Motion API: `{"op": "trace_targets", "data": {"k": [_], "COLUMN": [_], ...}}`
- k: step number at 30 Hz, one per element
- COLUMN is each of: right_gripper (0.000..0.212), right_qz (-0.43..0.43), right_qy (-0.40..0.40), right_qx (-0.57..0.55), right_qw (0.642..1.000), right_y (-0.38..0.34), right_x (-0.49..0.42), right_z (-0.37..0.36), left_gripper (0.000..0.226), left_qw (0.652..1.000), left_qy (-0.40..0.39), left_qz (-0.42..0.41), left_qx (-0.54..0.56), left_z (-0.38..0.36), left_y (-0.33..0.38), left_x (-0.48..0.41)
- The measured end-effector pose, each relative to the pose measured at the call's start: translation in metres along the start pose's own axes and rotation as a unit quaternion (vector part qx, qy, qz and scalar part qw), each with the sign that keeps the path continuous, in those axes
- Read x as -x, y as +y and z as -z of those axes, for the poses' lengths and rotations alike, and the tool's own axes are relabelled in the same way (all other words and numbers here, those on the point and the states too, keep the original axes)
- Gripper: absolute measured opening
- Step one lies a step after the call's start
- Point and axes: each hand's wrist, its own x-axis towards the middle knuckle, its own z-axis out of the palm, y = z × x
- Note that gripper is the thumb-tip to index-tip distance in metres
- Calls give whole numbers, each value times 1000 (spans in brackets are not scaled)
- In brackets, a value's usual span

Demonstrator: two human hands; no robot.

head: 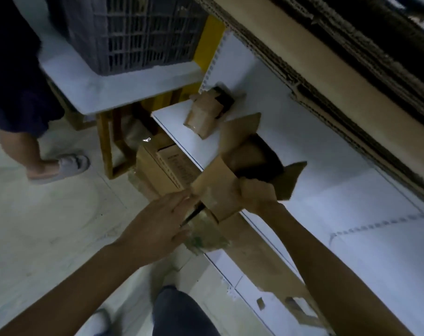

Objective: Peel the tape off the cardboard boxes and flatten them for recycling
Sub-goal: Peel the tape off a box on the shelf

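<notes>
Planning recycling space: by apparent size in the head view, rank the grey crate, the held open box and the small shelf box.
Largest: grey crate, cut off by frame.
Then open box, nearest the camera.
Smallest: small box.

Print on the lower box [179,166] is blurred; the crate [133,32] runs off the top.

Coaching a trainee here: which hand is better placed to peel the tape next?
Probably left. The left hand reaches with straight fingers to the glossy tape on the cardboard box; the right hand grips the box's rim, steadying it.
</notes>
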Motion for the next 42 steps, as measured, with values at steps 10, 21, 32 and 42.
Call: {"op": "trace_targets", "data": {"k": [10,21,32,42], "right_gripper": [37,22,94,44], "right_qz": [56,67,-273,-339], "right_qy": [-108,95,290,314], "right_qx": [25,-47,-636,-683], "right_qw": [992,992,661,566], "right_y": [-2,10,23,52], "right_x": [160,234,403,506], "right_z": [61,51,-92,-177], "left_gripper": [94,62,39,34], "left_qw": [980,926,802,626], "left_qy": [-81,-256,-210,-233], "left_qz": [-173,43,188,304], "left_qx": [-47,275,527,679], "left_z": [9,-15,-36,-72], "left_y": [54,110,256,383], "left_x": [-29,25,84,114]}}
